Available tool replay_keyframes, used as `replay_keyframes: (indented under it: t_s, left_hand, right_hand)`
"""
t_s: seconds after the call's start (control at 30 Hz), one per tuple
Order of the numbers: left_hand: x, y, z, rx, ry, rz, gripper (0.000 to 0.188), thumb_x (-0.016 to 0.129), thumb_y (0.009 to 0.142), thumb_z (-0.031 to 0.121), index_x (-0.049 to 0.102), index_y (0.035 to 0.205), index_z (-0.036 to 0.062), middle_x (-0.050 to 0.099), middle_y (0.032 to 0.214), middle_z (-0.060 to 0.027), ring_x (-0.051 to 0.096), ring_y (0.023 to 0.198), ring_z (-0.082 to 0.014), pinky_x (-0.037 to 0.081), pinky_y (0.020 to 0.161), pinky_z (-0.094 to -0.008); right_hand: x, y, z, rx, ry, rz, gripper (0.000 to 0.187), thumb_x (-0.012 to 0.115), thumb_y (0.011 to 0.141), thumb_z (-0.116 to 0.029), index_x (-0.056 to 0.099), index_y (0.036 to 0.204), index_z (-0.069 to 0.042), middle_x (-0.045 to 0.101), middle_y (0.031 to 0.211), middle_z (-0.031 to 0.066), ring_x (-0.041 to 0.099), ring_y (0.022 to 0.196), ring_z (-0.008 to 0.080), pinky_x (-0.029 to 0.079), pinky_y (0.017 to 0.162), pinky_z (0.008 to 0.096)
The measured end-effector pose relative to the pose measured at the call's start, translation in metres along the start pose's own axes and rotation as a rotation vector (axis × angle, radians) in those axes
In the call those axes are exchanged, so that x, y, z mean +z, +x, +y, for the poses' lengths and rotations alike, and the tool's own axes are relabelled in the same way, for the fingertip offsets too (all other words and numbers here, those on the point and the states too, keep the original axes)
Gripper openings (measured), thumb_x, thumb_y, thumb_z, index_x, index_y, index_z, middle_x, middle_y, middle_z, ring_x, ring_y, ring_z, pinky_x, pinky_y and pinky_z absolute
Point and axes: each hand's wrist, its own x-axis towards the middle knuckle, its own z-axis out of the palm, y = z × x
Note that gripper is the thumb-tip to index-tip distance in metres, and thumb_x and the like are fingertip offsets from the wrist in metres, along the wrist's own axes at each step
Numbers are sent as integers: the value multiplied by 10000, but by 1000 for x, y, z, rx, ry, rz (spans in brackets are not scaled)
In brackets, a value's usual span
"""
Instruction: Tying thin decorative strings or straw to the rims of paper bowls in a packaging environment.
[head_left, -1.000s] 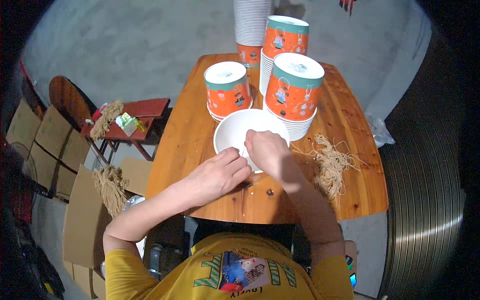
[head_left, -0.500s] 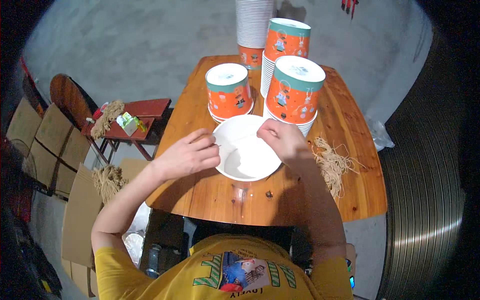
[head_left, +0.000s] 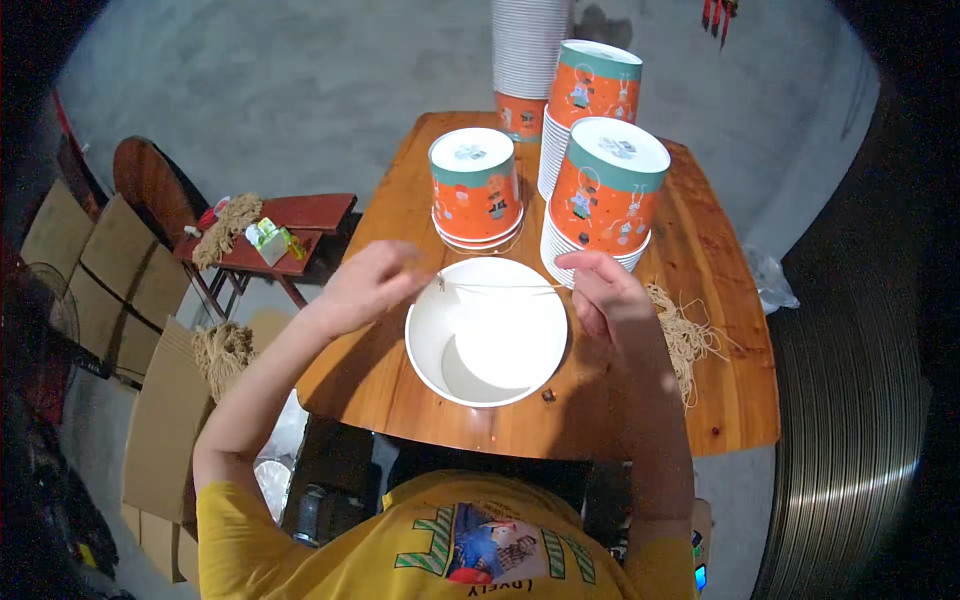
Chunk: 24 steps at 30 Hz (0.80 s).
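A paper bucket (head_left: 487,390), white inside, stands mouth up near the front of the wooden table. Across its mouth runs a thin pale string (head_left: 500,288), with a small dark bit at its left end by the rim. My left hand (head_left: 375,285) is beside the left rim; its fingertips are smeared by motion, so any grip is hidden. Just outside the right rim is my right hand (head_left: 605,295), its forefinger stretched out and thumb apart, the other fingers partly curled. The string's right end meets the rim close to this hand.
Upturned orange-and-green buckets stand behind in a short stack (head_left: 475,200) and a taller stack (head_left: 612,195). A high white stack (head_left: 530,50) is farther back. Loose tan strings (head_left: 685,335) lie at the right. Left are a red bench (head_left: 310,215) and cardboard boxes (head_left: 165,430).
My right hand has moved off the bucket's inside to beyond its right rim, its pinch loosened. The left hand has shifted a little left. The string now spans the mouth.
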Motion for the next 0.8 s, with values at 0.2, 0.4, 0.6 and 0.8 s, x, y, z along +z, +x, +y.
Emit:
replay_keyframes:
  t_s: [0.2,0.4,0.6,0.8]
  left_hand:
    - [27,-30,82,141,-411,480,223,539,838,-8,496,1056,5,533,1011,-116,550,928,-207,464,803,-318]
    - [56,-44,154,-159,-1057,38,492,588,868,29,273,1246,42,476,958,-44,509,805,-83,443,701,-223]
    - [56,-48,148,-245,-1162,-110,342,495,860,-21,393,1182,30,461,807,20,462,752,-43,394,662,-181]
    - [28,-53,145,-353,-975,-345,167,506,846,29,531,1011,36,486,849,42,438,739,-27,380,670,-179]
  right_hand:
    - [43,-21,-13,76,539,115,173,507,912,-182,478,1005,-39,459,679,-3,384,512,66,308,431,192]
    - [71,-42,-18,-18,685,57,202,537,920,-207,487,1016,-37,465,760,10,435,676,86,394,623,212]
    - [59,-44,-4,-126,549,119,199,547,913,-187,506,1020,-25,508,789,25,460,682,92,409,635,217]
    - [46,-28,7,-104,470,148,210,555,896,-193,537,1012,-18,562,808,46,499,708,102,434,676,238]
